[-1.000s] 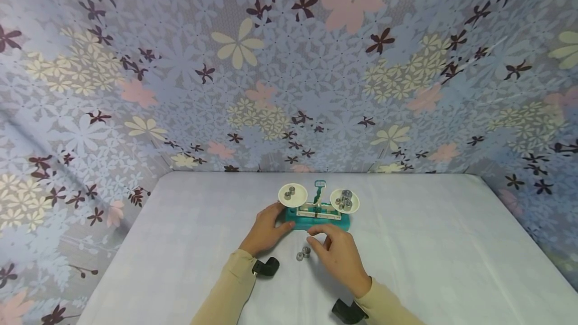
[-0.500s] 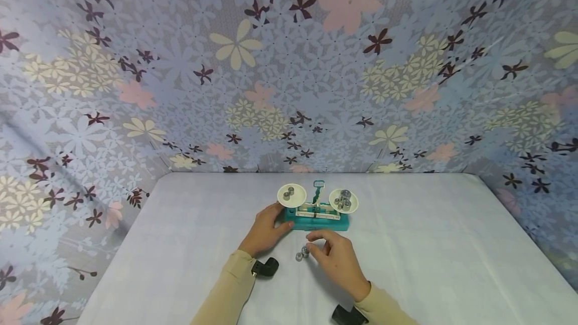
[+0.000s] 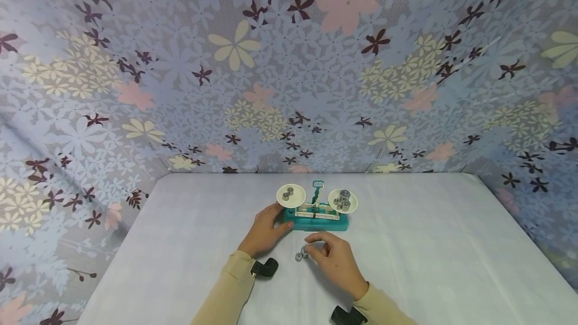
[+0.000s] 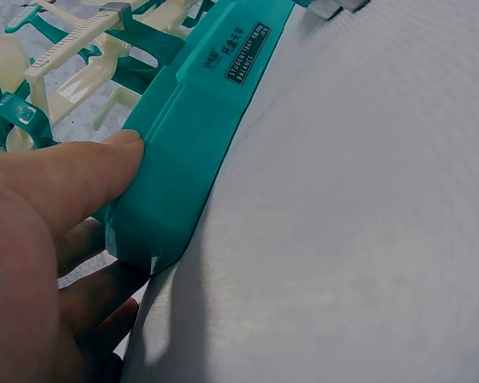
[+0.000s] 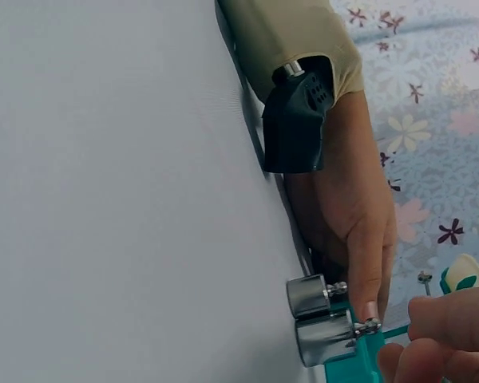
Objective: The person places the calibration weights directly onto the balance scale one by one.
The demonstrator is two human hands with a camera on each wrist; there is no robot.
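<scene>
A green student tray balance (image 3: 318,224) stands on the table. My left hand (image 3: 264,229) grips its left end, thumb (image 4: 116,167) on the base and fingers round the end. Two metal weights lie in its left pan (image 3: 298,201), several in the right pan (image 3: 353,200). In front of the balance, a smaller weight (image 5: 307,297) and a larger weight (image 5: 326,339) stand side by side. My right hand (image 3: 336,260) is bent over them; in the right wrist view its fingertips are spread apart beside the larger weight's knob, holding nothing that shows.
A white cloth covers the table (image 3: 433,250). Flower-patterned fabric (image 3: 289,89) rises behind and at both sides. A black camera (image 3: 266,268) sits on the left wrist, another black camera (image 3: 347,316) on the right wrist.
My right hand has come down a little toward the weights in front of the balance, its fingertips now at the larger one. The left hand keeps its hold on the base.
</scene>
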